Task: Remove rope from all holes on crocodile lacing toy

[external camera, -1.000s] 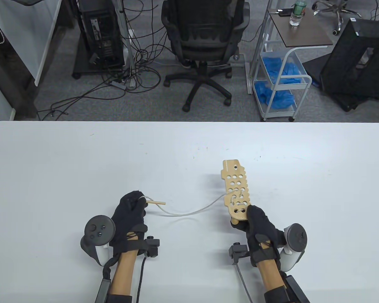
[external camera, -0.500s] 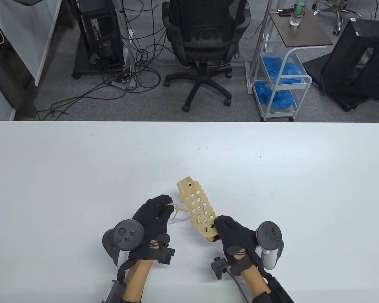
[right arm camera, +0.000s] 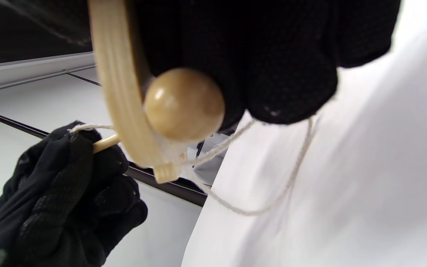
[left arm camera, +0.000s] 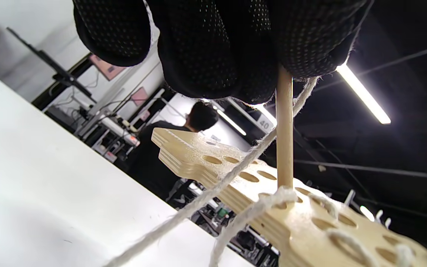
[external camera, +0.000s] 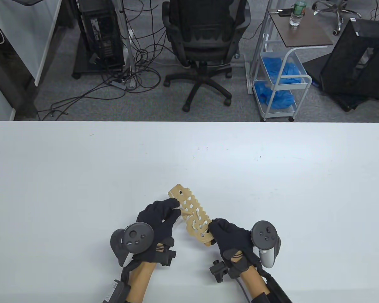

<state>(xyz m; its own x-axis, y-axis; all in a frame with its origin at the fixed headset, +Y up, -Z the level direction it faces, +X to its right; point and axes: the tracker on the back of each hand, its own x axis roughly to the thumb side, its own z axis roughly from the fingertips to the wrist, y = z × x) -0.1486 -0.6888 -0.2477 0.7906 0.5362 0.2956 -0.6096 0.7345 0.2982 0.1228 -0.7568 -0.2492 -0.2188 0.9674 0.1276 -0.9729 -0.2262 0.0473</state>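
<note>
The wooden crocodile lacing board [external camera: 191, 214] is held tilted above the table near its front edge. My right hand [external camera: 229, 238] grips its near end; the board's edge [right arm camera: 115, 85] and a wooden bead [right arm camera: 184, 104] fill the right wrist view. My left hand [external camera: 159, 217] pinches the wooden needle stick [left arm camera: 284, 126], whose tip meets a hole in the board [left arm camera: 310, 218]. White rope [left arm camera: 206, 196] runs from the stick, laces through several holes at the board's near end and hangs in a slack loop [right arm camera: 272, 200] below.
The white table [external camera: 82, 176] spreads wide to the left, right and back. Beyond its far edge stand an office chair [external camera: 205, 47] and a wire cart [external camera: 281, 79] on the floor.
Both hands have come together toward the table's middle. The board has swung left and tilted. The rope, stretched between the hands a second ago, has gone slack, and the stick now meets the board.
</note>
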